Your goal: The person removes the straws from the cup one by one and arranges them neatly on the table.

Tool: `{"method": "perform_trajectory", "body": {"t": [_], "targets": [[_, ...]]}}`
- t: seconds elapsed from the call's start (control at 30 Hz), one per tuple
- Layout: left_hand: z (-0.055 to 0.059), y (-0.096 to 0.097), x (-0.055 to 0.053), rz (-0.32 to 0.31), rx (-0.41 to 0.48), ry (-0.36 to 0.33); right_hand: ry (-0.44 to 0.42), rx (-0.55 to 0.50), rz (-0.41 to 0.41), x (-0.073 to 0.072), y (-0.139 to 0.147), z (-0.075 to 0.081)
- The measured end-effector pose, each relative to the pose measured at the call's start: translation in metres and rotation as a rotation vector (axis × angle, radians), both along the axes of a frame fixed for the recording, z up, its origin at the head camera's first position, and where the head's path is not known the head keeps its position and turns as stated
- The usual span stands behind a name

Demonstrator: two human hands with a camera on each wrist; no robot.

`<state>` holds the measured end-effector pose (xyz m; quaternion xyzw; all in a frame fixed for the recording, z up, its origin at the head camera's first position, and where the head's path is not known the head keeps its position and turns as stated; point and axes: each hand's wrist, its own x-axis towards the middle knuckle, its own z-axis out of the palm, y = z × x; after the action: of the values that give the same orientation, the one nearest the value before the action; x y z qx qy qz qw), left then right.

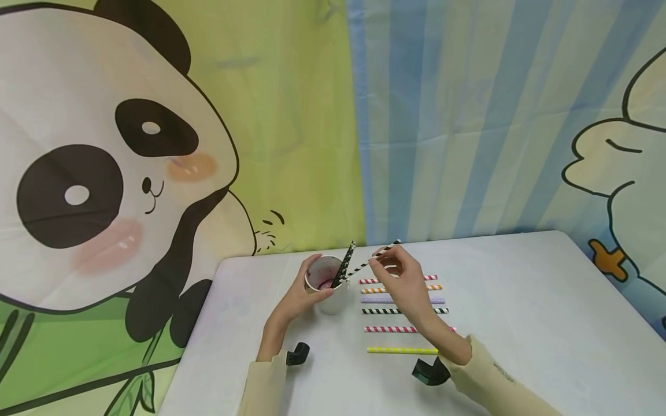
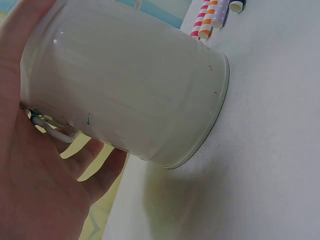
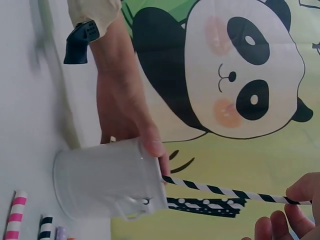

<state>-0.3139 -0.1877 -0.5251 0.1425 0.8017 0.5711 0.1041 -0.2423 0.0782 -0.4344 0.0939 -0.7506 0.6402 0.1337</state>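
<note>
My left hand [image 1: 298, 299] grips a small white bucket [image 1: 334, 304] by its rim, thumb on the near side and fingers round the far side. Black straws with white dots [image 1: 343, 264] lean inside the bucket and stick out past the rim. Between thumb and fingertips, my right hand [image 1: 411, 284] pinches a black-and-white striped straw [image 3: 220, 190] near its upper end. That straw slants down to the left, its lower end at the bucket's mouth. In the left wrist view the bucket's outer wall [image 2: 125, 80] fills much of the picture, hiding the straws within.
Right of the bucket, paper straws lie in a row on the white table [image 1: 520, 312]: pink-striped [image 1: 390, 329], orange [image 1: 370, 290], purple [image 1: 400, 301], black-striped [image 1: 380, 311] and yellow [image 1: 400, 350]. The right forearm crosses over them. A panda-printed curtain [image 1: 291, 144] hangs behind the table.
</note>
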Motion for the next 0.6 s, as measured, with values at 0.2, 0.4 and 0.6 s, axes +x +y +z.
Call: {"method": "perform_trajectory", "body": {"t": [0.2,0.4,0.6], "targets": [[0.02,0.002,0.01,-0.021,0.02,-0.007,0.009,-0.006,-0.004,0.009,0.013,0.008],[0.027,0.004,0.014,-0.027,0.029,-0.006,0.014,0.024,-0.017,0.014,0.026,0.011],[0.025,0.004,0.014,-0.033,0.027,-0.011,0.087,0.063,-0.047,0.016,0.04,0.01]]}}
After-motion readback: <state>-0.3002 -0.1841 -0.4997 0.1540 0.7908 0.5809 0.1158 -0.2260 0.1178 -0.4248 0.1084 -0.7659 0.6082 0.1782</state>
